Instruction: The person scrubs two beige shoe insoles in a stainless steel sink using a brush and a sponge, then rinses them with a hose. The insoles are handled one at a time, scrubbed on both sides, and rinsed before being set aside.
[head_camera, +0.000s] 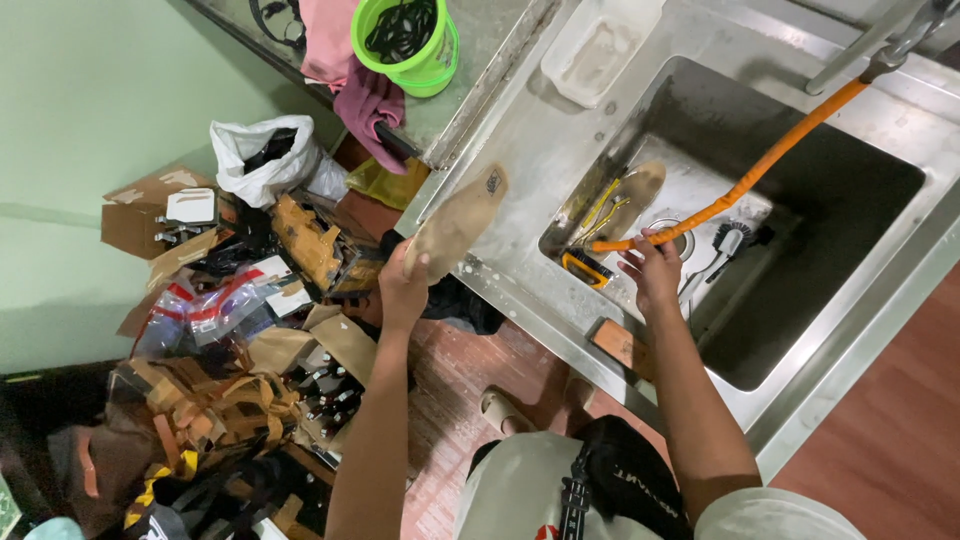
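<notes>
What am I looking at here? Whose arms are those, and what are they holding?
This picture comes from a camera worn on a person's head, looking down, so the arms are that person's own. The left hand holds a tan shoe insole over the edge of a metal sink. The right hand grips an orange hose inside the sink. Another insole and a scrubbing brush lie in the sink. On the floor to the left sits a pile of bags and boxes, and a green bucket stands on the counter.
</notes>
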